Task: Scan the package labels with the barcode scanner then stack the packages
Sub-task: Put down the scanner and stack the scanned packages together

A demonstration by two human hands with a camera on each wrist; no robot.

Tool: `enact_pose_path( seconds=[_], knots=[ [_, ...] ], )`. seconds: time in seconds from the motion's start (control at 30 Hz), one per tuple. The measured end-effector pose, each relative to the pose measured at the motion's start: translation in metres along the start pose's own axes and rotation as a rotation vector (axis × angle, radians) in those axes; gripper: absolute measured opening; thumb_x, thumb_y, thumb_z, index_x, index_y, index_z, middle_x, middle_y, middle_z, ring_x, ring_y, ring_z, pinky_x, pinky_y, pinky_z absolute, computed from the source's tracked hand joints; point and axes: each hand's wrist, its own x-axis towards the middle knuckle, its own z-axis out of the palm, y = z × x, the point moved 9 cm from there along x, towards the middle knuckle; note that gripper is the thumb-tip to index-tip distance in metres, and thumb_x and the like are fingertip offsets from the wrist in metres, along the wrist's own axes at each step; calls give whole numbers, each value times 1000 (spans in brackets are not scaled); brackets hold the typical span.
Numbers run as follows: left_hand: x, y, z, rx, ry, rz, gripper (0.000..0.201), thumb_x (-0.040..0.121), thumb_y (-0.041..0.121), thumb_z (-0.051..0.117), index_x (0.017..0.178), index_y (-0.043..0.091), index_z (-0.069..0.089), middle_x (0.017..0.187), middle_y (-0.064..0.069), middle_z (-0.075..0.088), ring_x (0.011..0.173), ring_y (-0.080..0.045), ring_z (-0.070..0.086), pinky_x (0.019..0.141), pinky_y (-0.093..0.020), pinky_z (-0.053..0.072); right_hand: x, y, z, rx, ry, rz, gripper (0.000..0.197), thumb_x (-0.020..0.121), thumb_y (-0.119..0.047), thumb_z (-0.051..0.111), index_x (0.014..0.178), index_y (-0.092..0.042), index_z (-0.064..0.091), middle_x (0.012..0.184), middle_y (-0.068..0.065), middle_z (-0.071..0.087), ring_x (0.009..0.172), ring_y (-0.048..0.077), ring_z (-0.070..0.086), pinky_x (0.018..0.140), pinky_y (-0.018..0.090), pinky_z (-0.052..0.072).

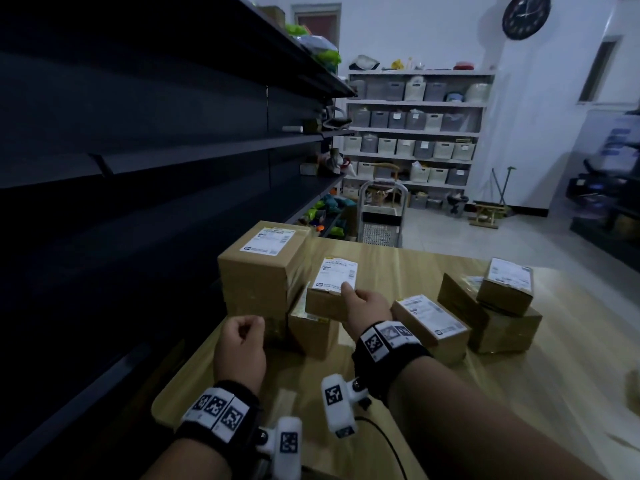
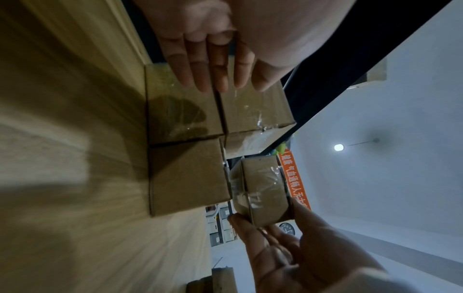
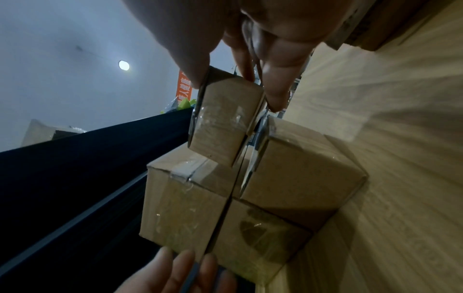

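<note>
My right hand (image 1: 360, 303) grips a small cardboard package (image 1: 329, 299) with a white label on top, thumb on the label's near edge. In the right wrist view the package (image 3: 225, 123) is pinched between thumb and fingers (image 3: 273, 95). It hangs just above another small package (image 1: 311, 332) that stands on the table against a tall stack of bigger packages (image 1: 263, 271). My left hand (image 1: 246, 329) hovers in front of that stack, fingers relaxed, holding nothing; in the left wrist view its fingers (image 2: 213, 75) point at the stack. No barcode scanner shows.
Further labelled packages lie to the right: a long one (image 1: 429, 323), and a small one (image 1: 505, 285) on a larger box (image 1: 502, 327). The wooden table (image 1: 519, 393) has bare room at the near right. Dark shelving (image 1: 138, 150) runs along the left. A cart (image 1: 381, 216) stands beyond the table.
</note>
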Motion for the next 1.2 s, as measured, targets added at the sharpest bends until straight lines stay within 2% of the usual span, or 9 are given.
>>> enact_pose_path(
  seconds=[0.1, 0.37, 0.47, 0.67, 0.77, 0.83, 1.0, 1.13, 1.2],
  knots=[
    [3, -18, 10, -13, -88, -91, 17, 108, 39, 65, 117, 26, 67, 115, 0, 70, 107, -23, 65, 93, -42, 49, -4, -7, 8, -52, -17, 20, 57, 108, -52, 54, 152, -16, 57, 144, 10, 68, 121, 31, 66, 89, 31, 43],
    [4, -72, 14, -160, -152, -193, 71, 91, 82, 54, 125, 23, 74, 118, -1, 82, 113, -26, 75, 108, -50, 54, -4, -6, 50, -74, -149, -108, 51, 111, -47, 49, 155, -24, 54, 148, 4, 66, 137, 32, 61, 114, 43, 47],
    [11, -74, 14, -278, -141, -210, 58, 109, 66, 48, 129, 16, 71, 123, -11, 80, 112, -26, 76, 101, -44, 58, -2, -4, 49, -68, -154, -104, 51, 111, -47, 49, 156, -23, 54, 150, 4, 65, 136, 30, 62, 112, 42, 48],
    [23, -88, 8, -395, -62, -313, 59, 107, 62, 54, 121, 8, 71, 106, -20, 84, 106, -39, 81, 101, -54, 62, -2, -1, 15, -63, -108, -99, 69, 111, -54, 46, 169, -18, 34, 173, 5, 38, 159, 29, 35, 126, 40, 28],
    [20, -86, 8, -348, -50, -297, 51, 107, 59, 59, 117, 11, 72, 102, -21, 83, 97, -38, 80, 98, -54, 63, -5, 4, -9, 45, -24, -125, 53, 109, -48, 53, 143, -9, 64, 152, 23, 61, 140, 42, 57, 116, 51, 45],
    [14, -79, 8, -237, -64, -271, 47, 102, 62, 66, 110, 16, 76, 103, -16, 82, 97, -37, 78, 99, -54, 61, -4, 14, -33, 219, 35, -127, 26, 107, -39, 62, 117, -18, 74, 132, 26, 72, 121, 43, 69, 105, 54, 55],
    [-27, -42, 41, -88, -204, -171, 25, 106, 25, 71, 93, 4, 74, 78, -12, 72, 78, -30, 65, 71, -37, 49, -15, 27, -122, 441, 222, -102, 22, 109, -32, 60, 115, -18, 75, 113, 2, 82, 111, 22, 76, 100, 48, 60],
    [-65, -10, 118, -174, -439, -140, 20, 109, 30, 66, 109, 11, 74, 99, -11, 79, 87, -27, 73, 78, -43, 62, -6, 41, -190, 347, 416, -121, 22, 109, -30, 60, 105, -15, 76, 107, 6, 80, 110, 29, 74, 102, 52, 59],
    [-81, 3, 159, -221, -538, -204, 29, 110, 40, 64, 116, 13, 72, 114, -12, 79, 103, -28, 77, 89, -45, 65, -4, 51, -209, 200, 443, -86, 31, 108, -36, 60, 111, -12, 78, 110, 8, 78, 107, 29, 70, 95, 41, 53]
  ],
)
